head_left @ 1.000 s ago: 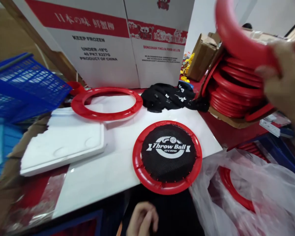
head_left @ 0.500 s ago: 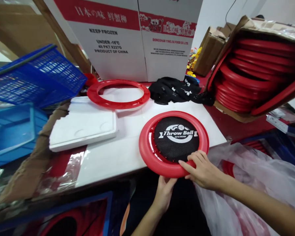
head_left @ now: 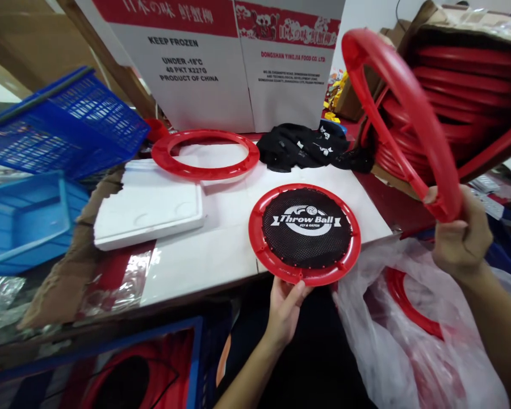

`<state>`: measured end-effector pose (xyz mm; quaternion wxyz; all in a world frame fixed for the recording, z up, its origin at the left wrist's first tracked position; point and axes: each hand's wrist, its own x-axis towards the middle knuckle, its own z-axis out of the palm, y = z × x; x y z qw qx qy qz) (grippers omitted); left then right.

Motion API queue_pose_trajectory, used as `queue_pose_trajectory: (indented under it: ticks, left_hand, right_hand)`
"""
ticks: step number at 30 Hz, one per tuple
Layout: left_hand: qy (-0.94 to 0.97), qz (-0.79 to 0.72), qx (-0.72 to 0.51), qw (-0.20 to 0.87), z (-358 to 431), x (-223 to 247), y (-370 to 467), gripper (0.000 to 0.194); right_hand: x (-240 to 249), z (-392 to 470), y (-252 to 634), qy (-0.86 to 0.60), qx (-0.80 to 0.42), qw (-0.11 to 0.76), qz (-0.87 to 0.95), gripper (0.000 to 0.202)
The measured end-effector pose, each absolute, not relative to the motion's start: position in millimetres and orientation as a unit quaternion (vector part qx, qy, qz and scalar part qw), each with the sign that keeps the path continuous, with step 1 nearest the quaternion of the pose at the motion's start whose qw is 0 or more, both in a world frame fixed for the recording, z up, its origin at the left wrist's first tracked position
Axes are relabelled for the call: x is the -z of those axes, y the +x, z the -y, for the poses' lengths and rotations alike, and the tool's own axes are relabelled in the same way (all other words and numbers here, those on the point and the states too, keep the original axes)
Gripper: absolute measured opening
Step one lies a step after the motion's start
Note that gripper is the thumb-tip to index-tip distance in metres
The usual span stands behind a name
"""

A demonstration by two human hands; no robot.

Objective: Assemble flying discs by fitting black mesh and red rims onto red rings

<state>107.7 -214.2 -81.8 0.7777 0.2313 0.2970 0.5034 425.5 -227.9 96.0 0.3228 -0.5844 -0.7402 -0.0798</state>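
Note:
My left hand (head_left: 286, 307) pinches the near rim of a round red frame (head_left: 262, 250), thumb on top and fingers underneath. Black mesh (head_left: 310, 244) printed "Throw Ball" spans this frame, which lies flat over the table's front part. Raised at the right, my right hand (head_left: 464, 241) grips a separate red plastic ring (head_left: 426, 113) by its lower end. That ring is tilted steeply, in front of the carton of rings. Another red ring (head_left: 162, 153) lies at the table's back, partly over a white foam block (head_left: 149, 210). Beside it is a heap of black mesh pieces (head_left: 298, 147).
A carton of stacked red rings (head_left: 472, 102) stands back right. Below it, a clear plastic bag (head_left: 366, 329) holds red rings. A blue basket (head_left: 63, 130) and a light-blue bin (head_left: 25, 221) are at left. A white printed box (head_left: 196, 102) blocks the back.
My right hand has lifted the red ring off the mesh frame and carried it up to the right. My left hand still holds the mesh frame, whose flat rim now shows.

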Motion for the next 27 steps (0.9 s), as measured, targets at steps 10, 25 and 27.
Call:
queue_pose_trajectory:
  ticks: [10, 25, 27]
  left_hand:
    - [0.292, -0.23, -0.545, 0.751, 193, 32, 142, 0.04]
    - [0.274, -0.199, -0.609, 0.717, 195, -20, 156, 0.042]
    - [0.274, -0.189, -0.617, 0.713, 194, -26, 157, 0.041]
  right_hand:
    - [-46, 211, 343, -0.461, -0.007, 0.216, 0.861, 0.065]
    - [-102, 220, 339, -0.513, -0.117, 0.285, 0.801, 0.055]
    - [-107, 222, 338, -0.518, -0.126, 0.298, 0.792, 0.053]
